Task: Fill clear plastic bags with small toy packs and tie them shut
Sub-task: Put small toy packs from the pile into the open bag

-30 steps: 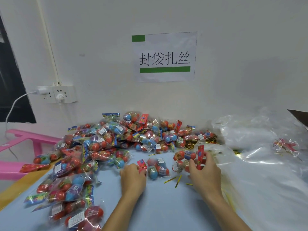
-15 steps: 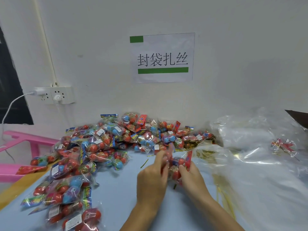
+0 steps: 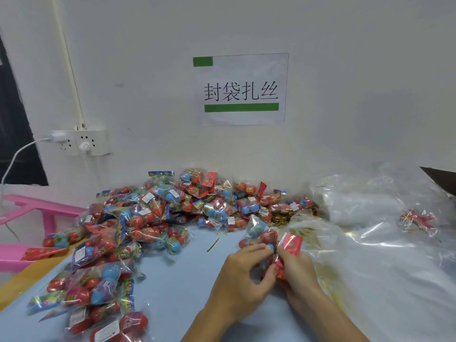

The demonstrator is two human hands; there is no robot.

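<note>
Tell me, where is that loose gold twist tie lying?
The gold twist tie lies on the blue table, between the toy pile and the left hand.

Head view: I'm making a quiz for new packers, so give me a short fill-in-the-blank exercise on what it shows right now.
1. Both hands, left and right, hold one toy pack above the ____ table.
2. The big pile of packs lies to the person's ____.
3. The loose twist tie on the table is ____ in colour.
4. The sign on the wall has ____ bars.

Missing words: blue; left; gold; green
</note>
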